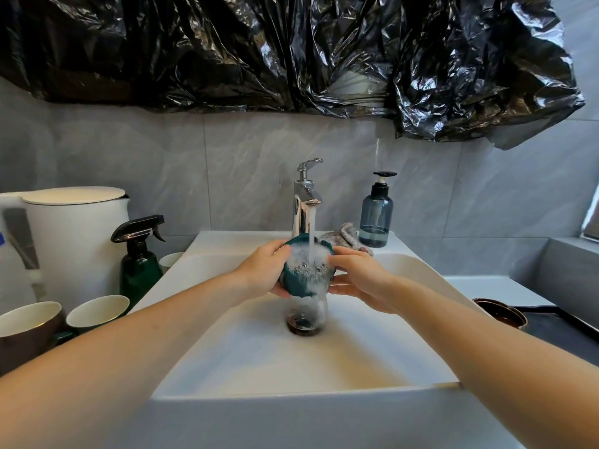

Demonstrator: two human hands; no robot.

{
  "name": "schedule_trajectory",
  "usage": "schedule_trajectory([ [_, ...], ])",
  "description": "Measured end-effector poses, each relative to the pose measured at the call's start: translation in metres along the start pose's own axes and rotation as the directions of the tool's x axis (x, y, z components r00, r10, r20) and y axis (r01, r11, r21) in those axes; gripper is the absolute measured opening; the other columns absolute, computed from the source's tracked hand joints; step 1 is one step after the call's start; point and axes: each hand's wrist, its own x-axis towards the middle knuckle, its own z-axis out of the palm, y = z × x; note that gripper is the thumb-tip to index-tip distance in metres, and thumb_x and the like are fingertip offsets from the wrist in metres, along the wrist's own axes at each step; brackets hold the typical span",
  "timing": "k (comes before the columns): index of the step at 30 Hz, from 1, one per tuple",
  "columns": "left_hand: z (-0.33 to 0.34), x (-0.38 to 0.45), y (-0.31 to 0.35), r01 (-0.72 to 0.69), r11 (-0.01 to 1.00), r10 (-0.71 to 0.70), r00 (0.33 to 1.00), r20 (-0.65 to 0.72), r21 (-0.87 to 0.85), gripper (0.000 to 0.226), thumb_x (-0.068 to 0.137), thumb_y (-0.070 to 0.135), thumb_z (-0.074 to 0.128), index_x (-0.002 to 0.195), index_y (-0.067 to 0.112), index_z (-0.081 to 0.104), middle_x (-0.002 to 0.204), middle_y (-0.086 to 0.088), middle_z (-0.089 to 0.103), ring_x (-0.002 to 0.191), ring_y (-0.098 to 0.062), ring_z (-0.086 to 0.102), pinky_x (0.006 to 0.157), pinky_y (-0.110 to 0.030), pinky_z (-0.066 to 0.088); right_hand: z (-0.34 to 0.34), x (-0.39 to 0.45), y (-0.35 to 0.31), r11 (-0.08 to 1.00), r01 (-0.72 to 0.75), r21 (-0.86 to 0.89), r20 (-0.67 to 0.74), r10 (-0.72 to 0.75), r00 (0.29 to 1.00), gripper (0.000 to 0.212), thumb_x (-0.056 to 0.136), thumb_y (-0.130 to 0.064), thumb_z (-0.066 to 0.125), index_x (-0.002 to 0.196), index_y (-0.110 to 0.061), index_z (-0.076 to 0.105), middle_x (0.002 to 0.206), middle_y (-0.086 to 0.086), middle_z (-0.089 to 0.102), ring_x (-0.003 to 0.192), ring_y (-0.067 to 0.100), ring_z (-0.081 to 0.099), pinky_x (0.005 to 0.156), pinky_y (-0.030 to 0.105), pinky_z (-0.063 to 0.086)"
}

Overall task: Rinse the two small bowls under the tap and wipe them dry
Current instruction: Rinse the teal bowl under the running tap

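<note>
Head view shows a small dark green ceramic bowl [299,280] held over the white rectangular sink basin [246,358], tilted toward the person, with water from the chrome tap [304,196] falling into its foamy inside. Left hand [264,273] grips the bowl's left side with curled fingers, and right hand [359,280] holds the right side, thumb on the rim and fingers under it. On the counter at left stand a green spray bottle [139,260], a white kettle [76,234] and a green cup [97,314] beside a brown cup [29,332]; a crumpled cloth [343,238] lies near the blue soap dispenser [376,218] behind the basin.
</note>
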Motion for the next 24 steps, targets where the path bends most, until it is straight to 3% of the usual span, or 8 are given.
schedule_trajectory([
  [4,-0.001,-0.003,-0.001,-0.079,0.992,0.078,0.997,0.016,0.095,0.032,0.112,0.026,0.035,0.139,0.027,0.053,0.125,-0.011,0.067,0.102,-0.032,0.073,0.075,-0.051,0.066,-0.002,0.002,0.003,0.999,-0.016,-0.029,0.024,0.016,1.000,0.025,0.111,-0.022,0.045,0.135,-0.022,0.054,0.127,0.006,0.067,0.106,0.025,0.071,0.098,0.041,0.059],
  [7,-0.002,-0.004,-0.002,-0.105,0.983,0.101,0.994,0.033,0.149,0.033,0.112,0.027,0.036,0.142,0.029,0.049,0.126,-0.011,0.066,0.100,-0.029,0.074,0.072,-0.047,0.066,-0.002,0.004,0.006,0.996,-0.012,-0.083,0.015,0.014,1.000,0.026,0.112,-0.022,0.042,0.130,-0.015,0.060,0.124,0.008,0.070,0.101,0.026,0.074,0.098,0.042,0.060],
  [12,-0.005,-0.007,-0.002,-0.200,0.932,0.189,0.980,0.064,0.301,0.037,0.110,0.031,0.039,0.147,0.028,0.046,0.126,-0.007,0.062,0.105,-0.028,0.071,0.074,-0.046,0.067,-0.004,0.009,0.012,0.985,0.008,-0.173,0.012,-0.007,1.000,0.033,0.112,-0.021,0.042,0.140,-0.015,0.058,0.124,0.008,0.072,0.106,0.030,0.074,0.099,0.045,0.059],
  [15,-0.011,-0.006,-0.004,-0.263,0.843,0.252,0.964,0.087,0.470,0.043,0.106,0.043,0.037,0.148,0.036,0.042,0.134,0.000,0.060,0.115,-0.023,0.065,0.090,-0.048,0.062,-0.004,0.006,0.010,0.983,0.020,-0.182,0.027,-0.015,1.000,0.037,0.111,-0.021,0.044,0.148,-0.021,0.050,0.117,0.002,0.071,0.104,0.028,0.074,0.094,0.041,0.062],
  [19,-0.015,-0.007,-0.004,-0.312,0.716,0.316,0.942,0.109,0.624,0.044,0.110,0.040,0.037,0.154,0.035,0.036,0.146,0.005,0.052,0.129,-0.017,0.049,0.113,-0.040,0.044,-0.005,0.007,0.010,0.975,0.030,-0.219,0.050,-0.019,0.999,0.045,0.109,-0.019,0.049,0.154,-0.021,0.045,0.119,0.002,0.068,0.101,0.025,0.074,0.090,0.038,0.063],
  [24,-0.016,-0.007,-0.002,-0.361,0.640,0.361,0.920,0.150,0.678,0.047,0.109,0.040,0.039,0.155,0.035,0.033,0.151,0.006,0.049,0.132,-0.014,0.047,0.115,-0.037,0.041,-0.007,0.012,0.015,0.965,0.067,-0.254,0.052,-0.055,0.997,0.050,0.108,-0.014,0.051,0.156,-0.023,0.042,0.127,0.008,0.069,0.101,0.024,0.075,0.087,0.037,0.064],
])
